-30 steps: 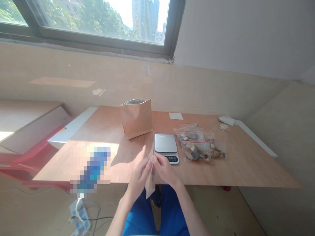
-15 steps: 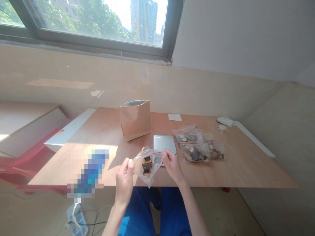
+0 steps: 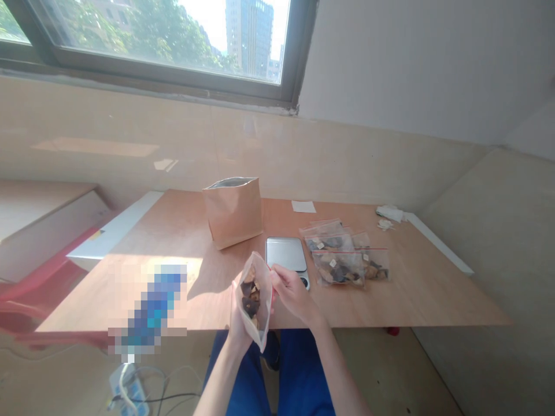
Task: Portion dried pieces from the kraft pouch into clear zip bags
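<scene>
A clear zip bag point(image 3: 263, 315) with brown and dark dried pieces point(image 3: 250, 297) inside is held over the table's front edge, its mouth gaping toward me. My left hand point(image 3: 238, 326) wraps the bag from the left and below; most of its fingers are hidden behind the plastic. At the bag's right rim, by the red zip line, my right hand point(image 3: 289, 292) pinches the edge with fingers closed. Just beyond the hands lies a flat scale point(image 3: 286, 254) with a silver plate, partly covered by my right hand.
An opened brown paper pouch point(image 3: 234, 216) stands behind the scale to the left. Several filled zip bags point(image 3: 340, 268) lie in a pile at the right. A white paper point(image 3: 303, 206) lies at the back; a blurred-out object point(image 3: 154, 306) is at the front left.
The bag's mouth has turned and spread wider toward me. My left hand has gone from pinching the left rim to cupping the bag's side; my right hand has shifted left and slightly down.
</scene>
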### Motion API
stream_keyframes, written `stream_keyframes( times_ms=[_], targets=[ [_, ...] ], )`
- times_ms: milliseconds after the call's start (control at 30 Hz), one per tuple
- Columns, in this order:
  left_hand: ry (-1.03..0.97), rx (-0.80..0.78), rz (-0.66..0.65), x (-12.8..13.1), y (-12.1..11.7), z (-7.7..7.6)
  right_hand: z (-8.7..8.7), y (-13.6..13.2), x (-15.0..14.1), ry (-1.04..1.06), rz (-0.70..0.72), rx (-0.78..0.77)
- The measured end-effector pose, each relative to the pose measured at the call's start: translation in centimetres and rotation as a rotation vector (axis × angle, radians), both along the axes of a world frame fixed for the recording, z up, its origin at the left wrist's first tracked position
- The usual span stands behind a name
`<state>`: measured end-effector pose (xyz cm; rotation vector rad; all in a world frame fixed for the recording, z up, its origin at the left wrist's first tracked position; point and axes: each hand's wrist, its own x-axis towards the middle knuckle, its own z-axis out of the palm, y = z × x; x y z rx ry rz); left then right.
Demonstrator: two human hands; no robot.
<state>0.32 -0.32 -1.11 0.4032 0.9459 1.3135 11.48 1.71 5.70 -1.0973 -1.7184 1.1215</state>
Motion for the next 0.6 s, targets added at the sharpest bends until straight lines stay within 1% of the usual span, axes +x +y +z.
stream_keyframes(
  times_ms=[33, 100, 133, 167, 200, 267, 300, 367, 500, 600],
  targets=[
    [-0.018, -0.028, -0.012, 0.1, 0.1, -0.1, 0.6, -0.2, 0.2, -0.035, -0.049, 0.029],
    [-0.021, -0.031, -0.008, 0.1, 0.2, -0.1, 2.0, -0.7, 0.4, -0.070, -0.155, 0.110],
    [-0.023, -0.023, 0.002, 0.0, 0.3, -0.1, 2.8, -1.0, 0.4, -0.078, -0.168, 0.139],
    [-0.035, -0.020, 0.006, -0.1, 0.4, 0.0, 3.5, -1.3, 0.3, -0.091, -0.139, 0.153],
    [-0.053, -0.027, 0.008, -0.1, 0.4, 0.0, 4.0, -1.5, 0.2, -0.111, -0.078, 0.154],
    [-0.100, -0.068, 0.021, -0.3, 0.5, 0.0, 4.6, -1.6, -0.1, -0.181, 0.061, 0.136],
    [-0.125, -0.086, 0.032, -0.4, 0.5, 0.0, 4.5, -1.6, -0.2, -0.224, 0.103, 0.129],
    [-0.173, -0.110, 0.053, -0.5, 0.5, -0.1, 3.9, -1.2, -0.4, -0.301, 0.123, 0.121],
    [-0.248, -0.076, 0.085, -0.6, 0.7, -0.4, 2.2, 0.0, -0.8, -0.375, 0.102, 0.112],
    [-0.252, -0.034, 0.094, -0.5, 0.9, -0.8, 1.7, 0.8, -1.2, -0.404, 0.063, 0.061]
  ],
)
